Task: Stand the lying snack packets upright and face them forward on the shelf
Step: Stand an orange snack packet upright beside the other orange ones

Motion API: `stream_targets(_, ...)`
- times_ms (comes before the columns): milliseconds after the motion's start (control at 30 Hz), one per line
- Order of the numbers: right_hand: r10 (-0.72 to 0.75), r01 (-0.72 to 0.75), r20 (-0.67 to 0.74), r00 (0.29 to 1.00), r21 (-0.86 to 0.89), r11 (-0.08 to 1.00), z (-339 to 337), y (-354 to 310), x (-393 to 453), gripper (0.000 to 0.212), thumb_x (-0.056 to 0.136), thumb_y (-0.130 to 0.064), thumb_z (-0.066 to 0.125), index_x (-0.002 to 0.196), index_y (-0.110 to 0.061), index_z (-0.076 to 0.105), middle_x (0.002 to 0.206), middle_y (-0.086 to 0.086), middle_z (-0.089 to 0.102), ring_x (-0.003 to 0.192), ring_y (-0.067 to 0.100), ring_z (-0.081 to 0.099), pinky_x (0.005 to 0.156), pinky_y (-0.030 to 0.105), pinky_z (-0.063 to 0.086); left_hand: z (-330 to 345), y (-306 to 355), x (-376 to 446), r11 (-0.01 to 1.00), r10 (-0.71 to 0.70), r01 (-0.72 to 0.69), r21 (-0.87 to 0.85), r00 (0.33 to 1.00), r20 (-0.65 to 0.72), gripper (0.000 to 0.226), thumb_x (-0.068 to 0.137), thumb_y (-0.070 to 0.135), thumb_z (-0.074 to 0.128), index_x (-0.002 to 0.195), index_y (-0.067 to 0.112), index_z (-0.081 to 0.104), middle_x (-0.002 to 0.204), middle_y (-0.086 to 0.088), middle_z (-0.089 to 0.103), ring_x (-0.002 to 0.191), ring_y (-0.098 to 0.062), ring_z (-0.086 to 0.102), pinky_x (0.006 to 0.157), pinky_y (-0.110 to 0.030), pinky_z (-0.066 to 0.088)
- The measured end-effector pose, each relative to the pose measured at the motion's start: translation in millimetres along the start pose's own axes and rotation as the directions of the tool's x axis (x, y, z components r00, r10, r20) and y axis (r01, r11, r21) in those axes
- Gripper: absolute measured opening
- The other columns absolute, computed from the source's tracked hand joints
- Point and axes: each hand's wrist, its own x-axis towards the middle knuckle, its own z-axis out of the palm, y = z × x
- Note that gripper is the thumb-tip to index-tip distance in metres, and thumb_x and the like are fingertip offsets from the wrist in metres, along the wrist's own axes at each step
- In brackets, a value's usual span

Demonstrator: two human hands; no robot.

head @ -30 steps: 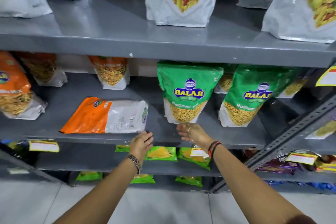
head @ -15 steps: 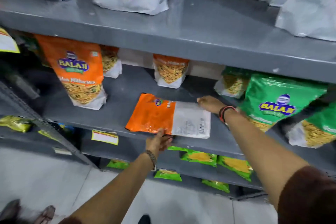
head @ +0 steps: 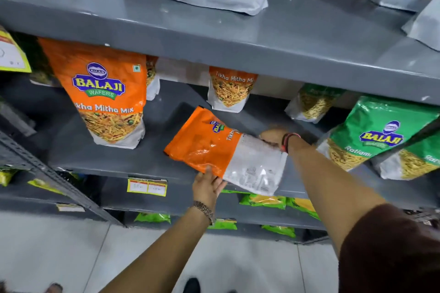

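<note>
Orange packet now tilted off the shelf — both hands, left and right, closed on its edges.

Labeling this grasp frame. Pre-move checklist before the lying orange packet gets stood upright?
1. Left hand grips the lying orange-and-white plastic snack packet at its near edge: ok.
2. Right hand holds its far white end: ok.
3. Packet upright: not ok, tilted, orange end still low on the grey metal shelf.
4. Front facing forward: not ok, barcode side faces up.
5. Free shelf space left of it, before the standing orange Tikha Mitha Mix packet: ok.
6. Clearance beneath the upper grey shelf: cannot tell.
</note>
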Motion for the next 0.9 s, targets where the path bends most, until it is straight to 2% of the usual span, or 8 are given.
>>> stream_targets(67,-0.004,0.006,-0.015,1.000,0.154,0.988,6,11,-8,0.029,0.080,-0.009,0.054,0.053,-0.015,0.045,0.050,0.005,0.041,0.045,0.017,0.036,0.046,0.022,0.029,-4,13,1,0.998,0.067,-0.067,-0.002,0.998,-0.001,0.022,0.095,0.027,0.043,0.103,0.010,0.054,0.119,-0.020,0.058,0.076,-0.019,0.067,0.073,-0.033,0.055)
stream_targets(200,-0.037,0.048,-0.033,0.999,0.473,0.880,10,18,-32,0.015,0.083,0.000,0.047,0.076,-0.010,0.056,0.064,0.009,0.042,0.052,0.016,0.035,0.052,0.023,0.028,-4,49,-1,0.982,0.182,-0.182,0.039,0.983,0.009,0.014,0.091,0.032,0.050,0.086,0.020,0.055,0.106,-0.013,0.064,0.075,-0.016,0.066,0.064,-0.028,0.056)
stream_targets(300,-0.093,0.121,-0.078,0.993,0.578,0.807,12,17,-53,0.035,0.078,0.011,0.036,0.059,-0.011,0.055,0.064,0.009,0.047,0.055,0.016,0.039,0.055,0.023,0.032,2,76,-3,0.952,0.289,-0.292,0.097,0.956,0.044,0.015,0.089,0.033,0.053,0.078,0.023,0.055,0.087,-0.004,0.066,0.058,-0.006,0.069,0.053,-0.018,0.056)
stream_targets(433,-0.094,0.200,-0.193,0.977,0.659,0.725,17,11,-61,0.040,0.077,0.018,0.032,0.058,-0.010,0.054,0.064,0.006,0.053,0.063,0.017,0.046,0.066,0.032,0.042,16,104,-9,0.893,0.403,-0.420,0.162,0.906,0.131,0.018,0.090,0.031,0.053,0.074,0.023,0.055,0.082,-0.001,0.064,0.071,-0.012,0.062,0.057,-0.016,0.055)
stream_targets(533,-0.066,0.239,-0.268,0.961,0.688,0.685,25,8,-54,0.027,0.086,0.010,0.042,0.073,-0.008,0.057,0.071,0.006,0.057,0.069,0.015,0.049,0.068,0.026,0.047,24,117,-8,0.857,0.449,-0.482,0.181,0.872,0.195,0.016,0.090,0.027,0.054,0.075,0.020,0.057,0.084,-0.006,0.062,0.077,-0.017,0.058,0.065,-0.022,0.051)
stream_targets(667,-0.035,0.221,-0.283,0.959,0.662,0.716,47,21,-44,0.013,0.090,-0.003,0.050,0.083,-0.009,0.059,0.088,0.010,0.062,0.084,0.019,0.053,0.092,0.040,0.049,27,115,1,0.808,0.462,-0.511,0.294,0.859,0.222,0.019,0.090,0.025,0.054,0.073,0.021,0.059,0.092,-0.011,0.057,0.090,-0.022,0.051,0.077,-0.034,0.044)
stream_targets(767,-0.039,0.244,-0.298,0.954,0.692,0.679,58,27,-43,0.014,0.091,-0.002,0.049,0.086,-0.009,0.060,0.090,0.011,0.062,0.085,0.020,0.053,0.087,0.037,0.048,26,111,5,0.781,0.458,-0.522,0.343,0.852,0.253,0.017,0.090,0.026,0.054,0.075,0.024,0.062,0.088,-0.006,0.063,0.093,-0.022,0.056,0.081,-0.037,0.048)
stream_targets(900,-0.067,0.204,-0.200,0.977,0.816,0.541,54,25,-49,0.032,0.099,-0.015,0.034,0.079,-0.015,0.059,0.101,0.012,0.062,0.094,0.023,0.056,0.095,0.038,0.047,10,100,10,0.711,0.462,-0.500,0.495,0.862,0.207,0.027,0.090,0.031,0.052,0.112,0.017,0.057,0.116,-0.006,0.061,0.112,-0.021,0.057,0.103,-0.044,0.044)
